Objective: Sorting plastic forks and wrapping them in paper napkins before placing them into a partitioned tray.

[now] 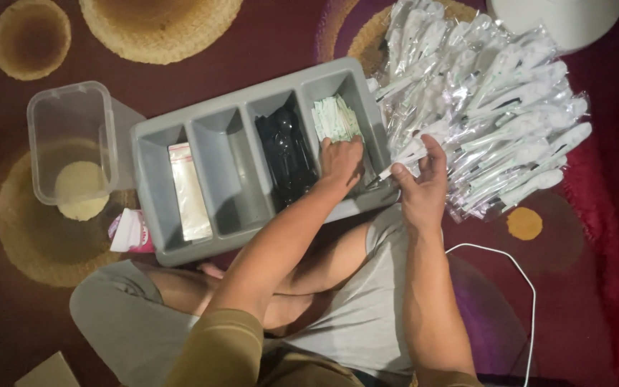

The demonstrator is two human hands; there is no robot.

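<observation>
Sitting cross-legged, the person pressed the left hand (341,159), curled, onto the packets (335,118) in the tray's (153,136) end slot. The right hand (420,179) pinched one wrapped spoon (404,159) beside the slippery pile (488,100); I thought a nudge could topple it.

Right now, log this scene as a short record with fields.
Setting: patterned carpet, person seated cross-legged
Tray: grey four-compartment organiser
Compartments, left to right: clear bags; nothing visible; black cutlery; white packets
Left hand: inside the white-packet compartment
Right hand: holding one wrapped piece at the edge of the wrapped cutlery pile
Nearby: clear plastic container, white cable
</observation>
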